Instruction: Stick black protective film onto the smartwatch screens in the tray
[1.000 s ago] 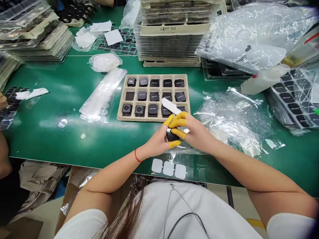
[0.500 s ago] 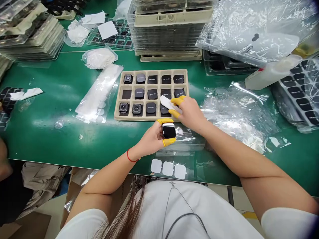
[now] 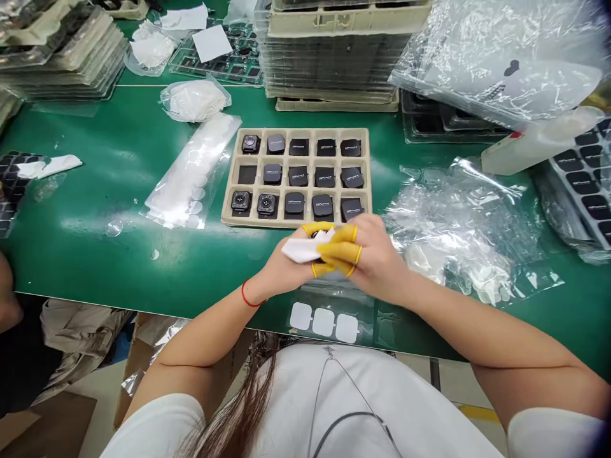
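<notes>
My left hand [image 3: 291, 264], with yellow finger cots on its fingertips, is closed on a smartwatch case, now almost wholly covered. Over that case my right hand [image 3: 375, 254], also in yellow finger cots, pinches a folded white cloth [image 3: 301, 250]. The cloth lies across the watch face, as far as I can see. Just beyond both hands stands a beige compartment tray [image 3: 231, 222] with black watch cases and dark square pieces in its cells. A clear sheet with several white rounded-square stickers [image 3: 324, 322] lies near the table edge.
Stacked trays [image 3: 334, 70] rise at the back. Crumpled clear film [image 3: 458, 222] and a white bottle [image 3: 534, 143] lie to the right. Left of the tray is a plastic sleeve of round stickers [image 3: 191, 178]. Another person's arm [image 3: 7, 296] shows at the left edge.
My right hand has moved from above the tray down and toward me, bringing the white cloth onto the watch. My left hand keeps its hold in about the same place.
</notes>
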Available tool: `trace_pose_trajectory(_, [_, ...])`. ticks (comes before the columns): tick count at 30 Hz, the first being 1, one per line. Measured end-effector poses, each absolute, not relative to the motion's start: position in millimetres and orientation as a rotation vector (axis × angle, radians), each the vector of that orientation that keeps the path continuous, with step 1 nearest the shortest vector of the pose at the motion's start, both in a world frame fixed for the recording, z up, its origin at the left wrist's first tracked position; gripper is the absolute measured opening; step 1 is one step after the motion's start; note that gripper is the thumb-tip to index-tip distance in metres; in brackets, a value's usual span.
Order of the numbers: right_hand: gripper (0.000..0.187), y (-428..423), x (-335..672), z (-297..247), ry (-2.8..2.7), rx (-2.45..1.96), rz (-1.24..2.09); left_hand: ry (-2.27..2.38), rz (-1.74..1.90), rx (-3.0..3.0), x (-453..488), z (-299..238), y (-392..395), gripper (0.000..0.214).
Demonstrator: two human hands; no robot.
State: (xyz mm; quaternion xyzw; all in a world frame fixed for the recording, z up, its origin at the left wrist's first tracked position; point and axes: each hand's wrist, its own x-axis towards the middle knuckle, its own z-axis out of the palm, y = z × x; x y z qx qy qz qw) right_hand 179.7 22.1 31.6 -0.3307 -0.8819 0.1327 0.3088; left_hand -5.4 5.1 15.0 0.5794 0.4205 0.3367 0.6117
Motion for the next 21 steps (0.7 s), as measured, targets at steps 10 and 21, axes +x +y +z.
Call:
trace_pose_trajectory(10, [0.068,15.3,187.3,43.8,-2.019,-1.225,0.915,1.009,1.330,1.421,-5.6,8.2,-4.2,0.053])
trace_pose_trajectory(21, [0.044,27.8,183.6,38.7,-1.664,-0.863,2.121,0.882,1.529,1.912,-12.8,-9.2,7.0,0.051])
